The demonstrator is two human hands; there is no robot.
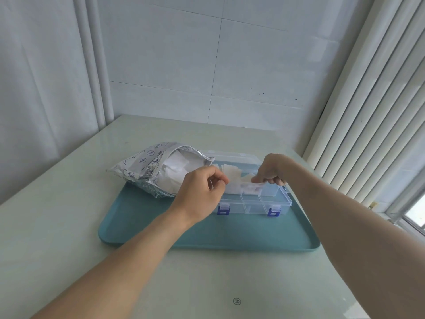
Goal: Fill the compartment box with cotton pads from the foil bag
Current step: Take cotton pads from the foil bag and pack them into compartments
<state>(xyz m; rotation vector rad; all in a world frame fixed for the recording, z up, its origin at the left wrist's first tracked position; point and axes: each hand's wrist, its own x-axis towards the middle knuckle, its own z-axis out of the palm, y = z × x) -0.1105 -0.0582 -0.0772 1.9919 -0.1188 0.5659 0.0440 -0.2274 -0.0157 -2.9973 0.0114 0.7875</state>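
Now both hands over compartment box, left hand and right hand pinching cotton pad

Both forearms were bare from the lower frame edge to the wrists, with no sleeve cuff showing on either. The left hand wore nothing on its wrist or on the fingers that showed, and its nails looked short and unpainted. The right hand, on the far side of the compartment box from the left hand, was likewise bare at the wrist, its fingers mostly hidden behind its own knuckles.
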